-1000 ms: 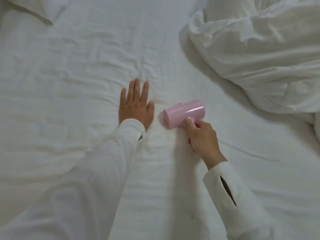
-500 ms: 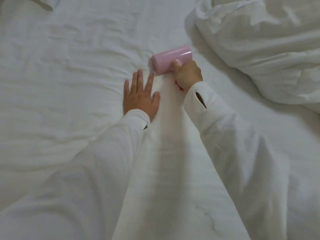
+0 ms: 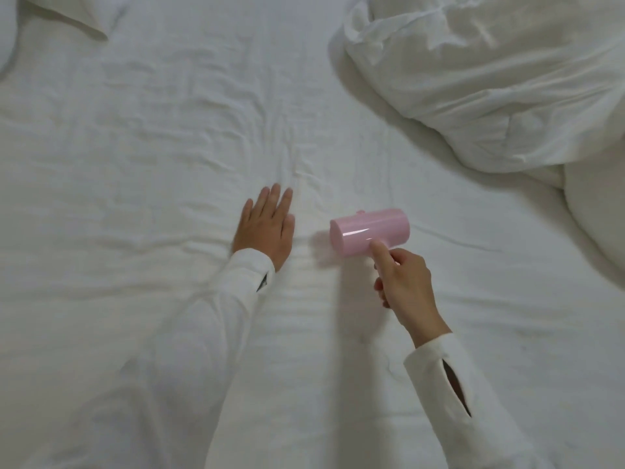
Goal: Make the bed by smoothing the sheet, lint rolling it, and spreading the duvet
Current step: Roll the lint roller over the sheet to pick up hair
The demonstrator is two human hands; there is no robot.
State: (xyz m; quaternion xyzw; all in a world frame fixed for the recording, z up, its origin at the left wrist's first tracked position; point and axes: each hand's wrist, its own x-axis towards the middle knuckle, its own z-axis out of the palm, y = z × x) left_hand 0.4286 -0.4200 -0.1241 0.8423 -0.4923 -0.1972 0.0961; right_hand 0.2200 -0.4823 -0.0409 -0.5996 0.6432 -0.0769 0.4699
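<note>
A wrinkled white sheet (image 3: 152, 137) covers the bed. My left hand (image 3: 265, 226) lies flat on it, fingers straight and pointing away from me. Just to its right, my right hand (image 3: 402, 282) grips the handle of a pink lint roller (image 3: 368, 235), forefinger stretched along the roller's head. The roller's head rests on the sheet, lying crosswise. The handle is hidden inside my fist. A bunched white duvet (image 3: 490, 82) is heaped at the upper right, apart from both hands.
A white pillow (image 3: 64, 11) shows its corner at the top left. The duvet's folds run down the right edge of the view. Both my forearms, in white sleeves, cross the lower part of the sheet.
My right hand pushed the lint roller away across the sheet, then drew it back toward me, to the right of my left hand. My left hand stayed flat in place.
</note>
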